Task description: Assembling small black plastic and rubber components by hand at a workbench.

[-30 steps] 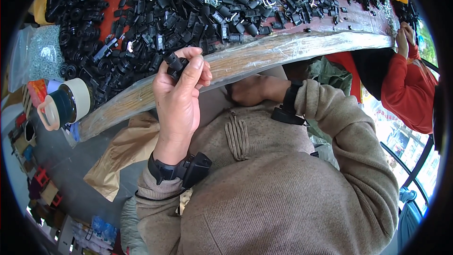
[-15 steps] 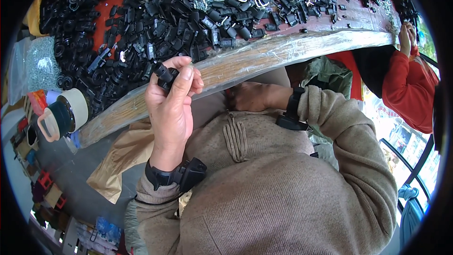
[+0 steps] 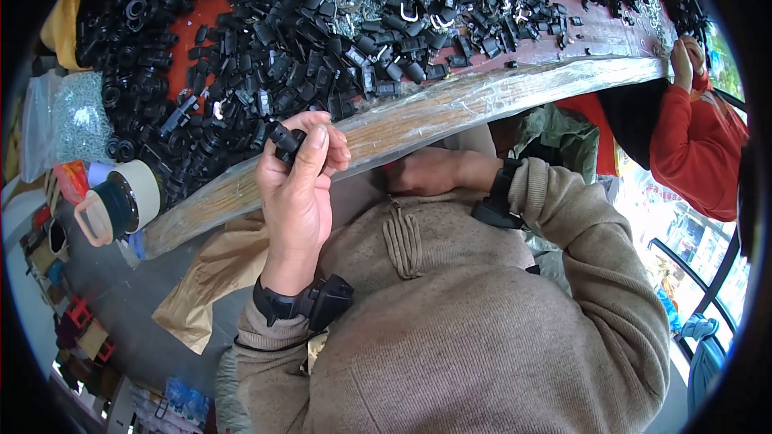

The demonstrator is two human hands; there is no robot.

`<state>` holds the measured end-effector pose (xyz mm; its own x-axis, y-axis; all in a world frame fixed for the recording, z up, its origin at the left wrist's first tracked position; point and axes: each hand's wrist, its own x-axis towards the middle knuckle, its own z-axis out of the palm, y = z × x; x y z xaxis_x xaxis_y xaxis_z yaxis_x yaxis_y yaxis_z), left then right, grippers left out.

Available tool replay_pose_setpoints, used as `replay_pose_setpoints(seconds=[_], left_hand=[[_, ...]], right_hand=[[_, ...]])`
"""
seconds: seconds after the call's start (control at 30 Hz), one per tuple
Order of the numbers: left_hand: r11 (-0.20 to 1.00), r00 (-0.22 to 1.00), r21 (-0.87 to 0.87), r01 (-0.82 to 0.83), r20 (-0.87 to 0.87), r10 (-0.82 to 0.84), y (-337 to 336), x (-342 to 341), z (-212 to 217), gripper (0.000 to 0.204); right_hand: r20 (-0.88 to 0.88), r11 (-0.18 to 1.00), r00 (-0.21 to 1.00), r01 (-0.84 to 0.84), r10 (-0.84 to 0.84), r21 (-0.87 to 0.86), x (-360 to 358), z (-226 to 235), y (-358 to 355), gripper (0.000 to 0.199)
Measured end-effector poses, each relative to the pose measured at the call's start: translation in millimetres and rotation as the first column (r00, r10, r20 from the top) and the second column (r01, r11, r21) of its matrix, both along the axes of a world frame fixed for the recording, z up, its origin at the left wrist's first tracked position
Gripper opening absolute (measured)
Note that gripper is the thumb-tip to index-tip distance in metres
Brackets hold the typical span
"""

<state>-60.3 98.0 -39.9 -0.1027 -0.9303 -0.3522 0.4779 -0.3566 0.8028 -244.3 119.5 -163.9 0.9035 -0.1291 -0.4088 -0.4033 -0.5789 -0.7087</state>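
Observation:
Near the table's front edge, my left hand [image 3: 299, 201] is closed on a small black plastic part [image 3: 285, 141], a stubby cylindrical piece pinched between thumb and fingers. My right hand [image 3: 426, 170] rests low at my lap, under the table edge; its fingers are turned away and mostly hidden, so whether it holds anything does not show. A big heap of black plastic parts [image 3: 297, 40] covers the tabletop beyond my left hand. Shiny small metal pieces [image 3: 378, 4] lie mixed among them, along with pale bent hooks [image 3: 408, 13].
A plastic-wrapped wooden table edge [image 3: 418, 112] runs across in front of me. At left sit a clear bag of metal pieces [image 3: 83, 116] and a dark green cup with a peach handle [image 3: 108, 209]. Brown paper [image 3: 213, 281] hangs below. Another person in a red sleeve [image 3: 696, 157] works at right.
The view has shifted slightly. My left hand keeps its pinch on the black part, and my right hand stays low at my lap.

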Motion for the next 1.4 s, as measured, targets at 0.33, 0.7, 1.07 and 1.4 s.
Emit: replay_pose_setpoints(seconds=[0.33,0.7,1.07,1.4], left_hand=[[0.968,0.971,0.12,0.221,-0.12,-0.207,-12.8,-2.3,9.7,0.027],[0.914,0.891,0.114,0.389,-0.298,-0.342,-37.6,-23.0,14.9,0.045],[0.897,0.856,0.131,0.423,-0.382,-0.348,-42.9,-15.0,11.4,0.051],[0.905,0.862,0.133,0.404,-0.388,-0.328,-33.1,-28.9,11.7,0.05]], right_hand=[[0.041,0.755,0.869,0.403,-0.492,0.517,-67.4,45.5,-24.9,0.029],[0.274,0.743,0.691,0.626,-0.669,0.237,-114.9,175.3,-65.9,0.016],[0.311,0.49,0.593,0.798,-0.743,-0.351,-125.7,138.9,-74.9,0.009],[0.215,0.464,0.716,0.621,-0.664,-0.631,-122.3,128.1,-78.5,0.015]])
